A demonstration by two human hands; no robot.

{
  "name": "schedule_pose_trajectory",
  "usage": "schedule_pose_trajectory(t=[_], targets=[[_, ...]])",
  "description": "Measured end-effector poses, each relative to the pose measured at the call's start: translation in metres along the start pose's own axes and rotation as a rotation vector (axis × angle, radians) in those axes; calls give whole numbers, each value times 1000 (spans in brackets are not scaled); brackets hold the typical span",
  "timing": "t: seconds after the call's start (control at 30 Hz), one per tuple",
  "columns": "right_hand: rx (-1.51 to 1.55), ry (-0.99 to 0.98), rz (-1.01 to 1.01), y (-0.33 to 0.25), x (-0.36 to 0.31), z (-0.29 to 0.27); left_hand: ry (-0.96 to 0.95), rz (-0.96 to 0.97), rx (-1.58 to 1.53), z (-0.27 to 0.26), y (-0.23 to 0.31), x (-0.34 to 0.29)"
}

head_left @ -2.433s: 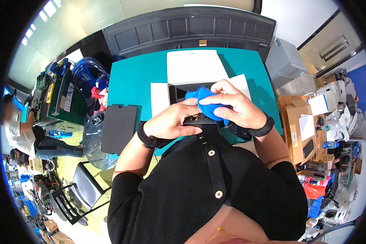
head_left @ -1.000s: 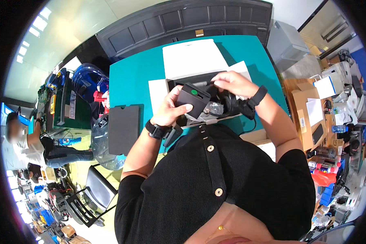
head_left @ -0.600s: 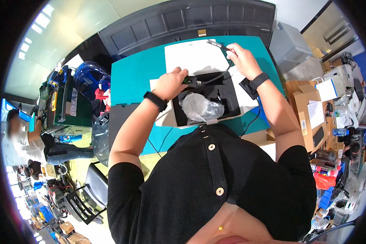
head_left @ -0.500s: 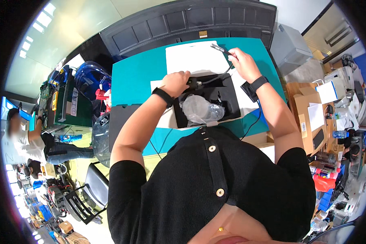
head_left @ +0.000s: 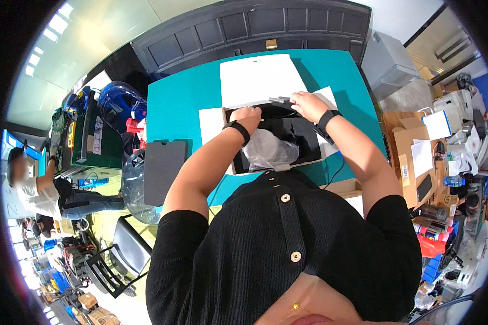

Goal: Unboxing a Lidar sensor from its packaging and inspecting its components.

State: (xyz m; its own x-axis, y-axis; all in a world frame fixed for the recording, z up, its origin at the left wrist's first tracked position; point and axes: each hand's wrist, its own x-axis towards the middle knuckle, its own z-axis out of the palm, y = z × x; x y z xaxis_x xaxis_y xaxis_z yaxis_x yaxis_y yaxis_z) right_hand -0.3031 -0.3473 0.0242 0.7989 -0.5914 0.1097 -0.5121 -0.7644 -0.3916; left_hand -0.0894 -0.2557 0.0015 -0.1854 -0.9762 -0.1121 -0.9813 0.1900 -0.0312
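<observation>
In front of me stands an open white box lined with black foam. A round pale item in a clear plastic bag lies in its near left part. My left hand is closed at the box's far left corner, fingers curled down inside; what they grip is hidden. Over the far right edge, my right hand pinches a black cable, whose dark, slim connector end sticks out to the left. A small dark piece shows in the foam.
The box's white lid stretches toward the far side of the green tabletop. A black foam sheet lies at the left. A cardboard box and a dark phone are on the right. Another person stands far left.
My right hand has come down and left, bringing the cable end to the box's far edge. My left hand has shifted right and lower into the box, covering the black block seen at its fingertips.
</observation>
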Motion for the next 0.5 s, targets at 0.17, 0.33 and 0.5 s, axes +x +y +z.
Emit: schedule_pose_trajectory(t=[0.17, 0.33, 0.5], targets=[[-146, -73, -3, 5, 12, 26, -22, 9, -17, 4, -3, 4], [-287, -144, 108, -9, 18, 32, -88, 54, -15, -9, -4, 4], [-175, -78, 214, 4, 17, 44, -72, 5, -113, -4, -16, 7]])
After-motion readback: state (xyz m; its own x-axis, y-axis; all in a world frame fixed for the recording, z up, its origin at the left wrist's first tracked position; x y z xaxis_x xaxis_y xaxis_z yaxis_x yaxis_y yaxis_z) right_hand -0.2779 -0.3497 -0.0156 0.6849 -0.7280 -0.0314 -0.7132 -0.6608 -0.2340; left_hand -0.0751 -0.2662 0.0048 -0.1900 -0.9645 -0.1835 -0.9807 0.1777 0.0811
